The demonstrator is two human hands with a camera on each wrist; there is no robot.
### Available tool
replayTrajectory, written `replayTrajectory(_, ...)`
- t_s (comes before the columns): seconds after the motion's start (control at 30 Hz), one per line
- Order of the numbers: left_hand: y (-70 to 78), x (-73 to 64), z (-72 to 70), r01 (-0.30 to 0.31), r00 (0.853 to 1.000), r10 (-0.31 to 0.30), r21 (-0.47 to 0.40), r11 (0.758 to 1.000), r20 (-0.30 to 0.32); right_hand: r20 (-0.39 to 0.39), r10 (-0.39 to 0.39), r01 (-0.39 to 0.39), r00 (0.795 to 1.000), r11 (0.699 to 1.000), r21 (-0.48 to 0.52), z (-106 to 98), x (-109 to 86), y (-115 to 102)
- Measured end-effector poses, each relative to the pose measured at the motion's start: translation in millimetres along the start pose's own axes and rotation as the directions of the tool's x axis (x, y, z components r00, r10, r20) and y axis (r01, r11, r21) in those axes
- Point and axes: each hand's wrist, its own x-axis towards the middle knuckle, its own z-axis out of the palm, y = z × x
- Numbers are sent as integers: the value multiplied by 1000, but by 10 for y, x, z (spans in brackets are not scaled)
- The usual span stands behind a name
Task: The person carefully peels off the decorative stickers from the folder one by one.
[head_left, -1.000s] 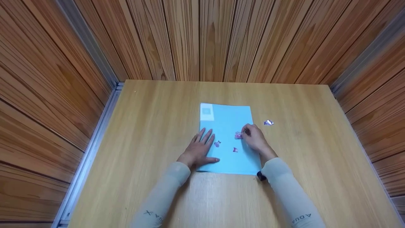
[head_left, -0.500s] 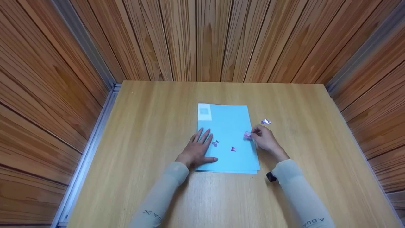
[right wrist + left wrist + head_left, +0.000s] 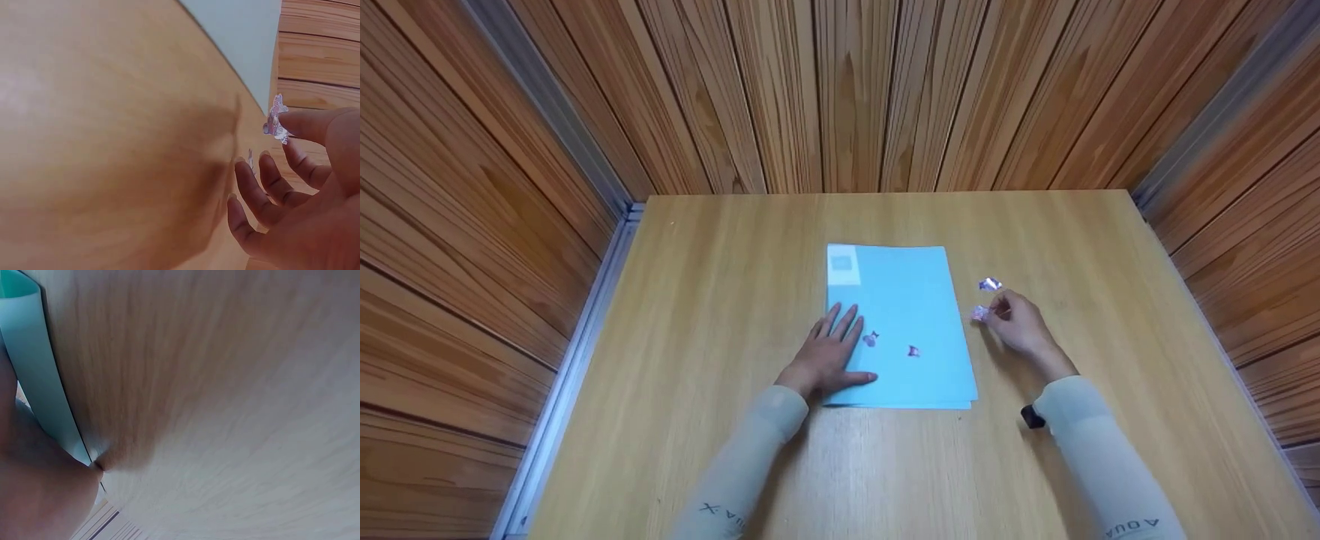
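A light blue folder (image 3: 904, 292) with a white label in its far left corner lies on the table. My left hand (image 3: 826, 358) rests on its left side, fingers spread and thumb out. Two small pink-purple stickers are on the cover: one sticker (image 3: 871, 339) beside the left fingers, another sticker (image 3: 913, 351) farther right. Off the folder's right edge, my right hand (image 3: 1024, 326) pinches a shiny pink sticker (image 3: 980, 313) between thumb and index finger. In the right wrist view this sticker (image 3: 275, 121) stands out past the thumb tip, the other fingers loosely bent.
Another shiny sticker (image 3: 990, 284) lies on the wooden table (image 3: 720, 300), just beyond the right fingertips. Wood-plank walls (image 3: 855, 90) rise behind and at both sides. A metal rail (image 3: 577, 352) runs along the left table edge.
My right hand has moved right with the pinched sticker, from over the folder to beyond its right edge, near the loose sticker. The left hand has stayed on the folder.
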Motion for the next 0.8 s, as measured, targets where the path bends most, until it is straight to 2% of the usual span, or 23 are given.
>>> replayTrajectory(0.23,3,-24,-1,-9,1000,9,-14,1000,-13,4,42,-41,999,996,-82,-81,-15,134)
replayTrajectory(0.4,2,-20,-7,-15,1000,15,-7,1000,-26,-1,59,-59,998,993,-100,-83,8,179)
replayTrajectory(0.63,14,3,-3,-3,1000,3,4,1000,-11,-40,74,-80,996,985,-152,-24,62,173)
replayTrajectory(0.8,1,-3,-12,4,1000,-4,-5,1000,-6,-55,121,-128,991,979,-156,9,100,125)
